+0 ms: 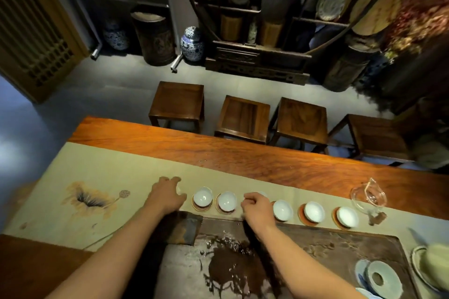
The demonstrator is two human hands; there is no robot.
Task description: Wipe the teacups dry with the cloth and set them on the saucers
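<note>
Several white teacups stand in a row on brown saucers along the beige runner, among them a teacup on its saucer, another teacup and a right-hand teacup. My left hand is curled down over the leftmost teacup, which shows only as a white sliver. My right hand pinches the rim of a middle teacup, mostly hidden behind the fingers. The dark folded cloth lies on the tray corner, under my left wrist, with neither hand on it.
A dark stone tea tray with a wet puddle fills the near side. A glass pitcher stands at the right end of the row. Pale ceramic pieces sit at the lower right. Wooden stools line the table's far side.
</note>
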